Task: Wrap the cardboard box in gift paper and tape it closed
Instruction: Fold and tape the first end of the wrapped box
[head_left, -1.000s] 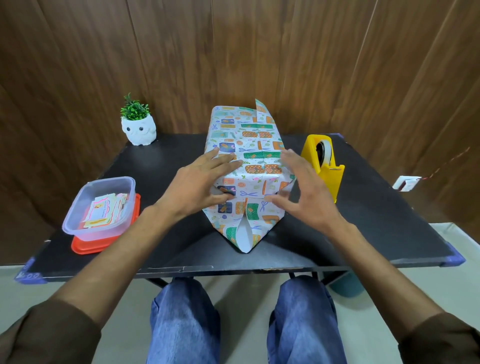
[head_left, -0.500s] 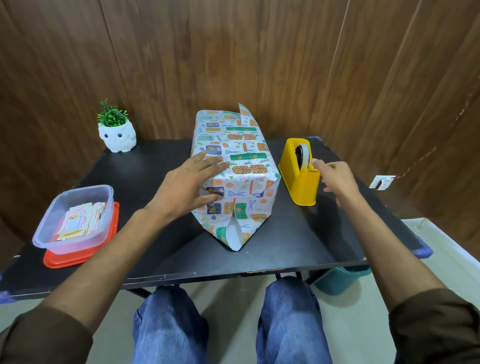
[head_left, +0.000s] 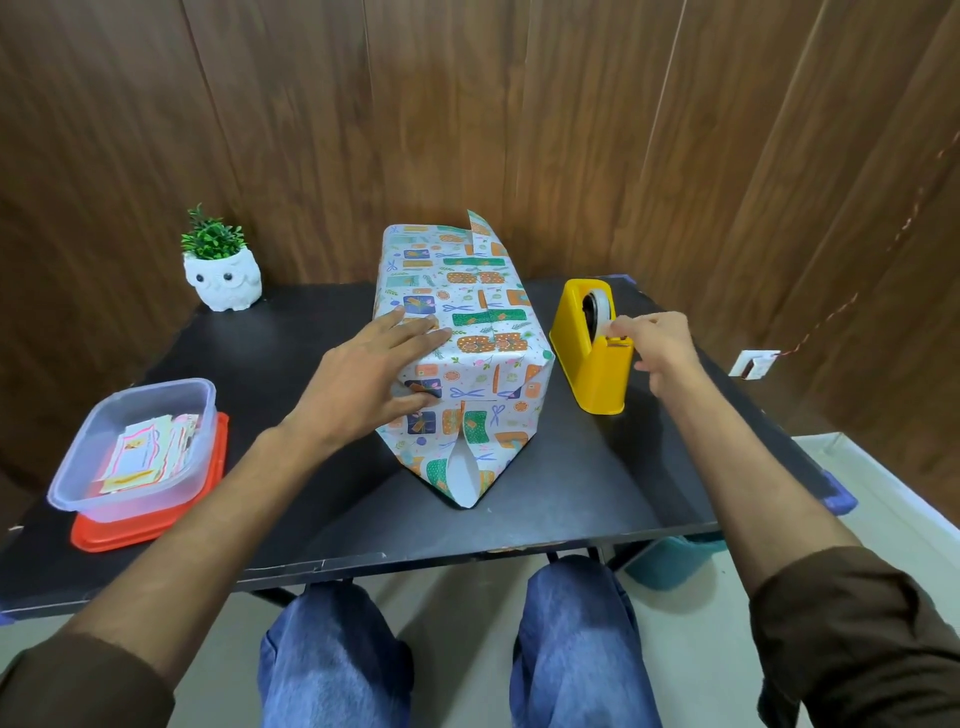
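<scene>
Box (head_left: 498, 332) stands mid-table (head_left: 291, 488), long axis running away from me, paper (head_left: 410, 260) already round it, seam along the top. My left hand (head_left: 363, 384) lies on the box's near left corner: fingers (head_left: 415, 332) straight and spread flat over the top, thumb pressed against the near end face. Nothing gripped there, only pressing. Near end not closed: side folds are in, and the lower flap (head_left: 462, 470) lies out on the table as a point toward me, white underside showing. At the far end a paper corner (head_left: 480, 228) sticks up. Yellow dispenser (head_left: 589, 364) stands just right of the box, not touching it. My right hand (head_left: 662, 348) is at its near top edge, fingers curled, thumb and forefinger pinching the tape (head_left: 602, 325) end just above the cutter. On the left: a clear tub (head_left: 83, 483) of cards sits on an orange lid (head_left: 150, 527) near the table edge. White owl pot (head_left: 223, 280) with a green plant at the far left corner. Teal bin (head_left: 670, 566) under the table to my right.
</scene>
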